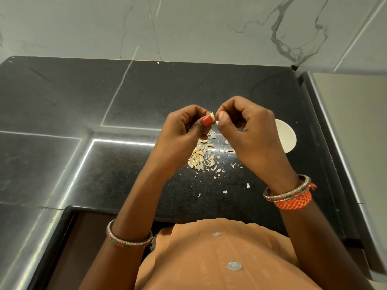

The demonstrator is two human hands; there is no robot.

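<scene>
A dark speckled worktop [146,97] ran up to a wall of pale veined tiles [209,28]. On it lay a loose heap of papery peels [201,158], with stray flakes scattered towards the near edge. A white bowl [288,136] stood to the right of the heap, and the right hand [249,128] covered its left part. Both wrists bore patterned bangles, and the right wrist also had an orange woven band [293,200].

Both hands were raised above the peels, almost touching each other. The left hand [184,126] clamped a small pale clove [212,117], probably garlic, between its red-nailed thumb and curled fingers. The right hand's thumb and forefinger were pinched together right at the clove's upper tip, seemingly on a shred of its skin, and its other fingers were curled in behind.
</scene>
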